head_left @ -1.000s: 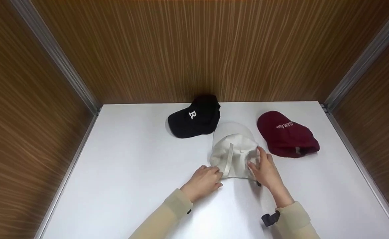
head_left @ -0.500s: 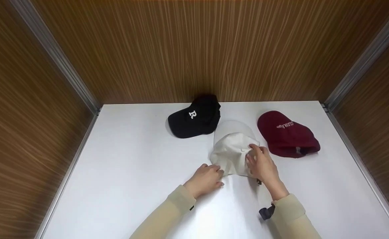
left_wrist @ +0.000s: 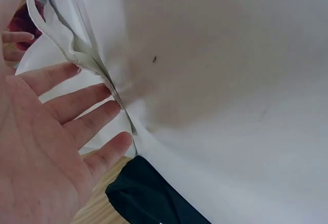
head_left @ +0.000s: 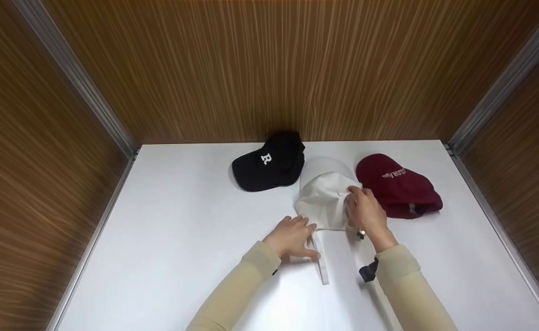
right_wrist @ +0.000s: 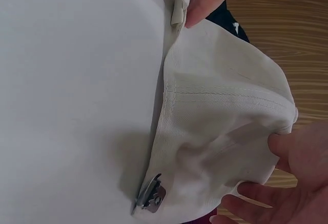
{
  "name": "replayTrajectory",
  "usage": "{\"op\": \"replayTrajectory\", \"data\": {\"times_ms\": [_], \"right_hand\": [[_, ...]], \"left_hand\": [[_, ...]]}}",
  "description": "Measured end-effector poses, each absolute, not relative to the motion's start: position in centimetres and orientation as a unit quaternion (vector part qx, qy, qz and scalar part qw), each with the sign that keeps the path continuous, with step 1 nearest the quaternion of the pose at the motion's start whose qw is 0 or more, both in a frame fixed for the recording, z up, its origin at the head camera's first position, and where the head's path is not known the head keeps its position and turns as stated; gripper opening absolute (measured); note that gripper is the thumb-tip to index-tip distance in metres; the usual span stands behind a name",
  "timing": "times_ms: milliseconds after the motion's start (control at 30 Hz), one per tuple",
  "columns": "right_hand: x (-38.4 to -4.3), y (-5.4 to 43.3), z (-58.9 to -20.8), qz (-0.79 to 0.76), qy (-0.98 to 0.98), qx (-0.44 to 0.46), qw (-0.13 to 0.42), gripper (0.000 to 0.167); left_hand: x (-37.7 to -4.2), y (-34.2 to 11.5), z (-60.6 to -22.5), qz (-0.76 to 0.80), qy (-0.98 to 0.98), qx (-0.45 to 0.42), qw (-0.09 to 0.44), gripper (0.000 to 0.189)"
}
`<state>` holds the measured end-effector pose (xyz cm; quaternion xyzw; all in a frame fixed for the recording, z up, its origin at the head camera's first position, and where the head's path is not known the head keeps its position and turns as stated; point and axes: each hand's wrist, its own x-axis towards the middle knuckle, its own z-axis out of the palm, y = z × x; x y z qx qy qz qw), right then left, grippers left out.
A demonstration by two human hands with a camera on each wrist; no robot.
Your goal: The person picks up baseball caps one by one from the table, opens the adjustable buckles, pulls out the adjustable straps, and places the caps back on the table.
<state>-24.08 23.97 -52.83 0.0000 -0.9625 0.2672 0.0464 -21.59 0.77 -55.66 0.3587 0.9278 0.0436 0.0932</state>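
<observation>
A white cap (head_left: 327,200) lies on the white table with its brim pointing away and its crown toward me. With fairly straight fingers, my left hand (head_left: 292,236) touches the cap's near left rim; the left wrist view shows those fingertips (left_wrist: 120,108) along the edge. A loose strap (head_left: 323,271) trails from that rim past the left thumb. My right hand (head_left: 366,209) grips the right side of the crown, thumb and fingers bent against the cloth. A metal buckle (right_wrist: 152,198) sits at the cap's near right edge.
A black cap (head_left: 274,163) with a white R lies at the back left, close to the white brim. A dark red cap (head_left: 396,186) lies right beside my right hand. Wood-grain panels (head_left: 297,69) enclose the table (head_left: 173,230) at the back and sides.
The white cap has shifted away from me and slightly right, with both hands following. The strap, earlier lying over the crown, now hangs toward me. The left thumb has spread.
</observation>
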Motion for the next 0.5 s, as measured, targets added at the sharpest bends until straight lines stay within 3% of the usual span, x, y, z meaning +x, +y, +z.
{"op": "replayTrajectory", "data": {"times_ms": [167, 500], "right_hand": [[-25.2, 24.1, -52.5, 0.259, -0.965, -0.008, 0.032, 0.038], [-26.9, 23.8, -52.2, 0.245, -0.969, -0.008, 0.013, 0.039]], "left_hand": [[-22.3, 1.5, -55.6, 0.066, 0.935, 0.328, 0.118, 0.065], [-23.5, 1.9, -56.5, 0.053, 0.951, 0.294, 0.084, 0.079]]}}
